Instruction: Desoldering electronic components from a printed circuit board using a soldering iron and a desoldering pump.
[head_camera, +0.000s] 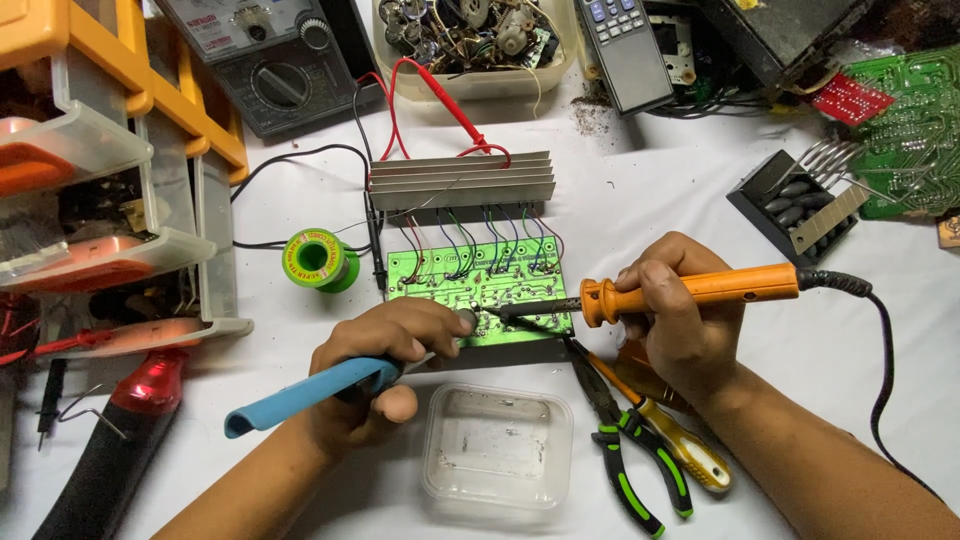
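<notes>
A green circuit board (450, 275) lies solder side up in the middle, wired to a finned grey heat sink (462, 180) behind it. My right hand (680, 320) grips an orange-handled soldering iron (700, 290), its dark tip touching the board's front edge. My left hand (385, 365) holds a blue-handled tool (300, 395) whose metal tip meets the board right beside the iron's tip.
A clear plastic tray (497, 445) sits in front of the board. Green-handled pliers (630, 440) and a yellow screwdriver (680, 440) lie under my right wrist. A solder spool (318, 260), multimeter (270, 60), orange drawer rack (110, 150), remote control (625, 45) and another green board (915, 130) surround the work.
</notes>
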